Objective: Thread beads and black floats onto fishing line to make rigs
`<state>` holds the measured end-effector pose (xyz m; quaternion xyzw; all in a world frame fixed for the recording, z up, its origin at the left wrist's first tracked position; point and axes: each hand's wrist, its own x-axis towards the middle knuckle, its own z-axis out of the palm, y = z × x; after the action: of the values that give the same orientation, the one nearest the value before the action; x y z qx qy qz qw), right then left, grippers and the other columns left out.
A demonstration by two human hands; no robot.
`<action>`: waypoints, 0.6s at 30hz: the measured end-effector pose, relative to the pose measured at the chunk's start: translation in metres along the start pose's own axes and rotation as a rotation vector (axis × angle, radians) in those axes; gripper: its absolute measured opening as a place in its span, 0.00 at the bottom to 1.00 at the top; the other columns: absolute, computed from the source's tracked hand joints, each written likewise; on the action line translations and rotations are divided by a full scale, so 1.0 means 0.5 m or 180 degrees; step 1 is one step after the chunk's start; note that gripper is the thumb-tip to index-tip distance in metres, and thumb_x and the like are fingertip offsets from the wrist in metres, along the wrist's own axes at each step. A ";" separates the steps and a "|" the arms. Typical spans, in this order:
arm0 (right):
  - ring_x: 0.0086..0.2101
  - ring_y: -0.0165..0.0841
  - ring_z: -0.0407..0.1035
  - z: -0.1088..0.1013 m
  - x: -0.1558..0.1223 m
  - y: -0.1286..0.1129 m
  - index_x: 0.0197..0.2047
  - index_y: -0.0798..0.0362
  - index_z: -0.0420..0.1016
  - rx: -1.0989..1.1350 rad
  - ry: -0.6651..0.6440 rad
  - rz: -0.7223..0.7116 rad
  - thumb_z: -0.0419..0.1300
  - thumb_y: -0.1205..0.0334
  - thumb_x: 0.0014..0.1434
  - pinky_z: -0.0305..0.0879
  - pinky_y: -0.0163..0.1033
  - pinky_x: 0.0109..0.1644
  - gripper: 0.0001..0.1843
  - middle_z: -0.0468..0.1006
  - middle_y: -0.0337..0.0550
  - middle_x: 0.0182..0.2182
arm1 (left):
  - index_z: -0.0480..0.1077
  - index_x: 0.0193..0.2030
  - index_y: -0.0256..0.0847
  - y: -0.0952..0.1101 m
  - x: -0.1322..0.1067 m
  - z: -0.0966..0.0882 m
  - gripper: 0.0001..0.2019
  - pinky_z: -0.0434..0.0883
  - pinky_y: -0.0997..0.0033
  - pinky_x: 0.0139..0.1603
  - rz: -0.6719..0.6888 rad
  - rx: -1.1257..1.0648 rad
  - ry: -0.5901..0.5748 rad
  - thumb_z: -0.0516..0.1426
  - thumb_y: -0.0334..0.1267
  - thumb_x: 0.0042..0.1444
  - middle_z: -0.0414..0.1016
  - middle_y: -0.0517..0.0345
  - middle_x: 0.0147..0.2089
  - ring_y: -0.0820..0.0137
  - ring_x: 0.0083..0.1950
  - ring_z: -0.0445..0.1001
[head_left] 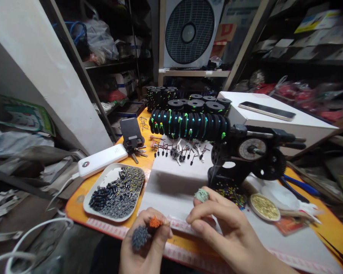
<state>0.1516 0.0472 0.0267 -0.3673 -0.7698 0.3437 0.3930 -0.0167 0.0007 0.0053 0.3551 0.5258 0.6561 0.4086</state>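
Note:
Low in the head view, my left hand [151,253] is closed around two small bundles. One is a blue-grey bundle [140,237] with a speckled round end, and the other is a smaller orange bundle [155,221] near the thumb. To its right, my right hand [228,228] has thumb and index finger pinched together. A pale green bundle [201,195] sits among its fingers. Whether the pinching fingertips hold anything else is too small to tell. Behind the hands, a black winding device [246,148] carries a row of black discs [188,123] with bright green bits.
At left, a white tray [87,203] holds small grey and dark pieces, near a power bank [103,160] and keys [135,154]. Dark-tipped pieces [177,152] lie on white paper. A dish of gold bits [265,207] stands right, near blue-handled pliers [300,185]. A phone [267,110] rests on a box.

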 end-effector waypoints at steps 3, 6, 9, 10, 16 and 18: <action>0.30 0.33 0.68 0.002 0.004 -0.002 0.33 0.48 0.81 0.0054 0.0089 -0.0013 0.60 0.63 0.65 0.62 0.35 0.30 0.10 0.73 0.41 0.27 | 0.74 0.24 0.42 -0.002 -0.001 0.001 0.19 0.67 0.78 0.30 -0.0036 -0.0022 -0.0073 0.68 0.55 0.49 0.71 0.63 0.23 0.73 0.27 0.69; 0.26 0.32 0.67 0.005 0.004 0.000 0.35 0.48 0.85 0.0053 0.0164 -0.0197 0.63 0.63 0.64 0.61 0.35 0.27 0.08 0.73 0.40 0.23 | 0.73 0.24 0.42 -0.006 -0.004 0.005 0.19 0.67 0.78 0.31 -0.0176 -0.0081 -0.0218 0.69 0.55 0.49 0.71 0.63 0.23 0.73 0.27 0.69; 0.24 0.30 0.66 0.009 0.000 0.003 0.38 0.49 0.86 0.0061 0.0152 -0.0365 0.65 0.65 0.62 0.61 0.34 0.26 0.06 0.73 0.41 0.22 | 0.73 0.25 0.42 -0.011 -0.008 0.011 0.18 0.68 0.76 0.32 -0.0374 -0.0163 -0.0339 0.69 0.54 0.49 0.71 0.62 0.24 0.71 0.27 0.70; 0.24 0.30 0.65 0.010 -0.001 0.002 0.38 0.51 0.86 0.0030 0.0144 -0.0400 0.65 0.66 0.61 0.61 0.33 0.25 0.06 0.73 0.41 0.22 | 0.73 0.25 0.42 -0.012 -0.009 0.013 0.18 0.68 0.76 0.32 -0.0412 -0.0170 -0.0350 0.69 0.54 0.49 0.71 0.62 0.24 0.71 0.28 0.70; 0.23 0.29 0.64 0.014 0.000 -0.010 0.30 0.56 0.78 -0.0491 0.0225 -0.0576 0.59 0.72 0.58 0.57 0.33 0.24 0.09 0.66 0.39 0.22 | 0.73 0.24 0.43 -0.012 -0.005 0.015 0.18 0.66 0.76 0.32 0.0229 0.0163 0.0109 0.67 0.54 0.52 0.69 0.63 0.23 0.71 0.27 0.67; 0.23 0.29 0.64 0.009 0.002 -0.010 0.30 0.55 0.76 -0.0513 0.0199 -0.0580 0.58 0.72 0.58 0.56 0.33 0.24 0.08 0.66 0.39 0.23 | 0.72 0.24 0.44 -0.010 0.002 0.008 0.17 0.65 0.77 0.32 0.0466 0.0248 0.0315 0.66 0.53 0.54 0.69 0.64 0.23 0.72 0.28 0.66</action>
<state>0.1459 0.0443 0.0288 -0.3367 -0.8125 0.2319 0.4156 -0.0127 0.0035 0.0012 0.3753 0.5432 0.6800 0.3190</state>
